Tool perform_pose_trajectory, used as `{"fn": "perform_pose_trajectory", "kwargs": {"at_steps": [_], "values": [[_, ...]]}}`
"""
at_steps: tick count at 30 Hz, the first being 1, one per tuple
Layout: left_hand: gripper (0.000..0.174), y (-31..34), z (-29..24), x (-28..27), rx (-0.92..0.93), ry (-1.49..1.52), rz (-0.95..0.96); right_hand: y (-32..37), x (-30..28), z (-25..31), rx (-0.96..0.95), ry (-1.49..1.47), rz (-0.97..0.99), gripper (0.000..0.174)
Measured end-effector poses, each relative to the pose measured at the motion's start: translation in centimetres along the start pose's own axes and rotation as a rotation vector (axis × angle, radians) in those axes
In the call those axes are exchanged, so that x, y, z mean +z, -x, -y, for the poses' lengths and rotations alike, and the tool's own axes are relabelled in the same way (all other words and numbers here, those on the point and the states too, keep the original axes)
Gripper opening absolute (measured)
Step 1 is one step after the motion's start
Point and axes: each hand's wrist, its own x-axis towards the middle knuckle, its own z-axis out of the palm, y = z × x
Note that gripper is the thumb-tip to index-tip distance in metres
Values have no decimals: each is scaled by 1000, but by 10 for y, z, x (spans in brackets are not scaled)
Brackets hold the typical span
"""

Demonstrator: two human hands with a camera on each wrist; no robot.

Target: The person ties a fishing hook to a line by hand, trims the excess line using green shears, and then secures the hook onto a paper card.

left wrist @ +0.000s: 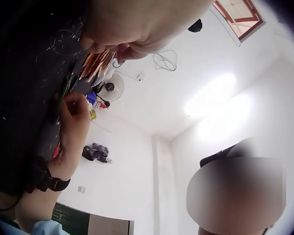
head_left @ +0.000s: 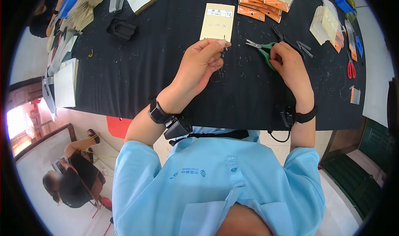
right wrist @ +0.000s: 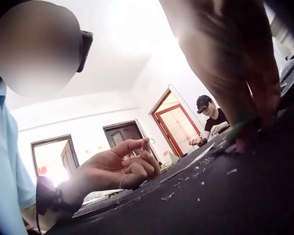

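Observation:
The left hand (head_left: pixel 201 65) pinches a tiny item between thumb and forefinger, at the lower edge of a tan printed card (head_left: pixel 217 22). In the right wrist view, a small thin hooked shape stands at the fingertips of that left hand (right wrist: pixel 120 166). The right hand (head_left: pixel 291 65) has its fingers curled round the handle of small green scissors (head_left: pixel 266 49), which lie on the black cloth with their blades toward the left hand. In the left wrist view the right hand (left wrist: pixel 74 115) holds the green handle low over the cloth.
Dark scissors (head_left: pixel 277 33) and grey metal strips (head_left: pixel 305 49) lie just beyond the right hand. Orange packets (head_left: pixel 266 1) sit at the back, a black tray (head_left: pixel 121 28) at the back left, red-handled scissors (head_left: pixel 351 69) at the right. Thread scraps dot the cloth.

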Motion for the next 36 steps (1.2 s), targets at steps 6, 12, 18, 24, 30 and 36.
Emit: {"fn": "perform_pose_trajectory", "kwargs": {"at_steps": [6, 12, 18, 24, 30, 36], "values": [[17, 2, -1, 0, -30, 62, 12, -1, -2, 19, -202, 131, -158, 13], [17, 2, 0, -1, -62, 124, 53, -15, 13, 62, -294, -353, -121, 20], [17, 2, -2, -3, -31, 110, 55, -30, 21, 61, -220, -512, -64, 12], [18, 1, 0, -4, -46, 112, 49, -41, 26, 49, -286, -573, -61, 9], [17, 0, 1, -3, -91, 96, 31, -45, 28, 40, -372, -566, -33, 6], [17, -1, 2, -4, -92, 50, 39, -45, 28, 39, -385, -528, -22, 5]]}}
